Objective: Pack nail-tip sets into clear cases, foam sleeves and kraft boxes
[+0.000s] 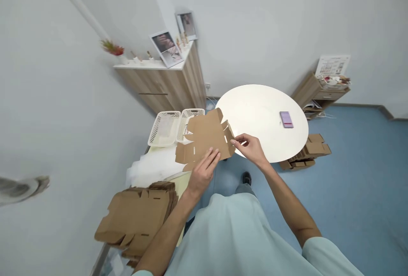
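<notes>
A flat, unfolded cardboard box [207,133] lies in front of me, with slots and a flap bent up on its right side. My left hand [204,172] rests on its near edge, fingers stretched out over the cardboard; the thumb is hard to see. At the right side flap, my right hand [250,148] pinches the edge between thumb and fingers. A stack of flat cardboard boxes [137,212] is close to my left forearm. Translucent white packing sheets [156,165] lie just left of the box.
Two white plastic baskets [164,129] stand behind the sheets. A round white table [255,114] carries a blurred purple pack [286,120]. Folded boxes [314,146] are stacked beside that table. A wooden cabinet [172,84] with picture frames stands by the wall.
</notes>
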A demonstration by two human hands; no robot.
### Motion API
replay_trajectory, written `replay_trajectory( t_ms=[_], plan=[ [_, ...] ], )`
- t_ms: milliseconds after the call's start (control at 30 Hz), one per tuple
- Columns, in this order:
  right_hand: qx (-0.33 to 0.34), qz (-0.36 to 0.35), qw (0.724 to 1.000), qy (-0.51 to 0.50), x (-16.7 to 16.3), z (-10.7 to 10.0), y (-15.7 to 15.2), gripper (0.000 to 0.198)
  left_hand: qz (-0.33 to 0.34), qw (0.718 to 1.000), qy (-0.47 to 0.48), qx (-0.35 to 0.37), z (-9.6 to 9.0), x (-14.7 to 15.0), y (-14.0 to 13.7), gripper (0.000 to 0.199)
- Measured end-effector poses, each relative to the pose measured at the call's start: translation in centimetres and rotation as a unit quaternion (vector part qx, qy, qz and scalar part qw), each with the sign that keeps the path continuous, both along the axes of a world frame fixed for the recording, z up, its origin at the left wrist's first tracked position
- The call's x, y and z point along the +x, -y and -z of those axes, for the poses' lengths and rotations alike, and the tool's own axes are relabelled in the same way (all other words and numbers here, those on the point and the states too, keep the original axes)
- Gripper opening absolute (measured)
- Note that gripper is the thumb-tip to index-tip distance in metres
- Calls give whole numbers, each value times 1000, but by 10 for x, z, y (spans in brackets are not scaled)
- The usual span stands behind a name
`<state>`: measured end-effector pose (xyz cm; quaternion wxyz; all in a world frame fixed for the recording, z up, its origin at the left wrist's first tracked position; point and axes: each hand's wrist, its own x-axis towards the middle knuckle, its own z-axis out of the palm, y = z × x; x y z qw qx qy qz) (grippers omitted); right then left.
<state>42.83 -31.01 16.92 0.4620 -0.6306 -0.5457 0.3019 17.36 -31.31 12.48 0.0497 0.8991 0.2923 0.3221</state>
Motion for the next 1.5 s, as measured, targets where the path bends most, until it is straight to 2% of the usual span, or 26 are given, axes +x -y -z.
replay_trajectory(
  t_ms=[67,167,267,367,433,533,667,767,867,933,1033,1133,1233,1333,1400,1500],
  plan=[
    [-5,47,999,2,44,11,5,31,44,999,-7,-1,13,46,-14,70],
    [-29,102,994,6,113,39,9,32,91,996,-20,-9,45,119,-35,70],
    [-77,136,988,-16,181,79,9,32,132,990,-51,-8,88,189,-55,67],
    [-132,161,977,-54,236,127,9,39,171,978,-111,-37,135,248,-71,63],
    [-171,168,968,-77,262,158,9,44,192,967,-154,-71,163,276,-78,63],
    [-230,167,955,-83,286,196,8,46,186,948,-223,-130,198,304,-84,62],
    [-301,145,942,-45,300,228,5,36,168,920,-292,-202,229,322,-85,63],
    [-337,135,932,-17,307,241,2,27,144,907,-302,-254,239,329,-85,64],
    [-357,137,924,18,316,243,-2,23,121,907,-280,-288,239,327,-88,58],
    [-348,144,924,64,321,240,-8,32,100,916,-252,-296,236,320,-93,48],
    [-297,127,935,146,321,229,-27,49,38,924,-209,-318,230,300,-104,41],
    [-260,75,947,175,313,219,-58,57,-2,913,-188,-363,226,280,-114,41],
    [-284,26,942,175,304,213,-92,64,2,896,-176,-408,222,269,-121,43],
    [-338,-4,926,169,297,212,-117,71,-1,889,-153,-431,217,269,-123,31],
    [-347,-10,924,162,294,215,-125,73,-5,891,-143,-432,213,272,-124,24],
    [-335,-14,932,140,293,221,-123,80,-21,890,-153,-429,208,276,-125,25]
  ],
)
